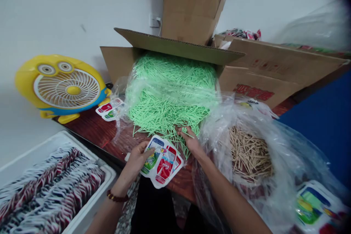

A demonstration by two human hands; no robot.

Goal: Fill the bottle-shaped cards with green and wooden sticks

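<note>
My left hand pinches a small fan of flat, bottle-shaped packets between thumb and fingers. They are printed with a green-and-yellow bottle and a red "Cola" bottle. My right hand is at the front edge of a big heap of thin light-green sticks. Its fingers are curled, with green sticks between them, though how many I cannot tell. The heap spills out of a clear plastic bag in an open cardboard box lying towards me.
On the left stand a yellow fan and a white foam box packed with rows of packets. A clear bag to the right holds brown sticks. More packets lie at lower right. Cardboard boxes stand behind.
</note>
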